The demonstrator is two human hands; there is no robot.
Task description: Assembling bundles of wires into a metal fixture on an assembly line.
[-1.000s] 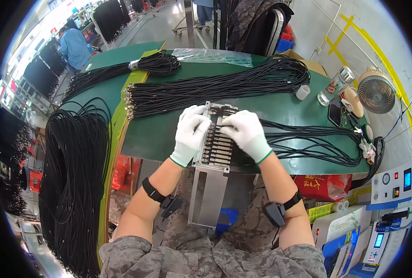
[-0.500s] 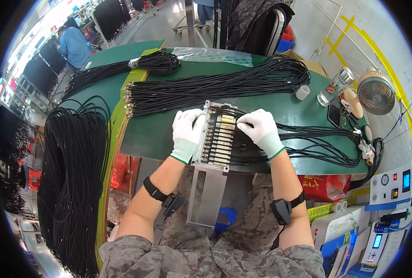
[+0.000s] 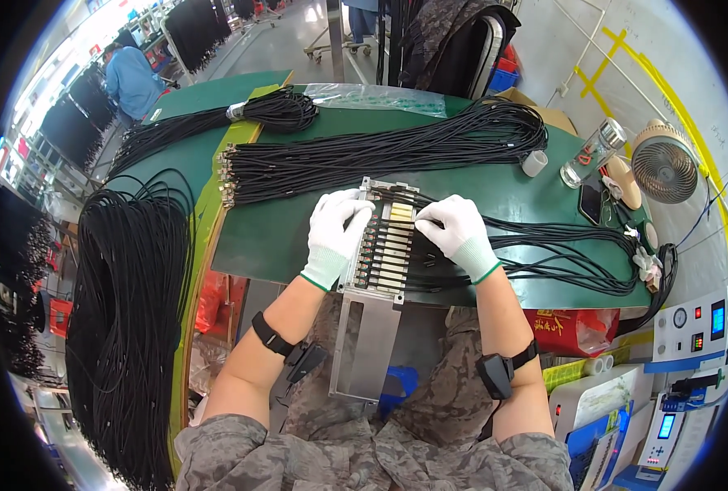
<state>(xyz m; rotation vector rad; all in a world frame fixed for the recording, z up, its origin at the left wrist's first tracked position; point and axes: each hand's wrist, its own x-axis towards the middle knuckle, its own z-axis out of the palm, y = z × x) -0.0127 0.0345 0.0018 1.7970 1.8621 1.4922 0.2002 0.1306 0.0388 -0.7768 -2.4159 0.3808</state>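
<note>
A metal fixture (image 3: 368, 286) with a row of pale slots lies lengthwise in front of me, across the near edge of the table. Black cables (image 3: 390, 252) sit side by side in its lower slots, connector ends to the left. My right hand (image 3: 460, 233), in a white glove, pinches a black cable at the fixture's right side. At the left side, my gloved left hand (image 3: 335, 227) has its thumb and forefinger closed over the row's connector end. What lies between those fingertips is hidden. From the fixture, loose cable lengths (image 3: 560, 237) trail right beneath my right hand.
Behind the fixture lies a long cable bundle (image 3: 380, 155) on the green table (image 3: 274, 237). More cables (image 3: 131, 303) hang at the left edge. A glass bottle (image 3: 593, 153), phone (image 3: 590, 204) and fan (image 3: 664, 162) stand right. A co-worker (image 3: 133, 82) is far left.
My left hand has moved right and slightly up, its fingertips now over the fixture's left edge. My right hand has shifted a little left with the cable.
</note>
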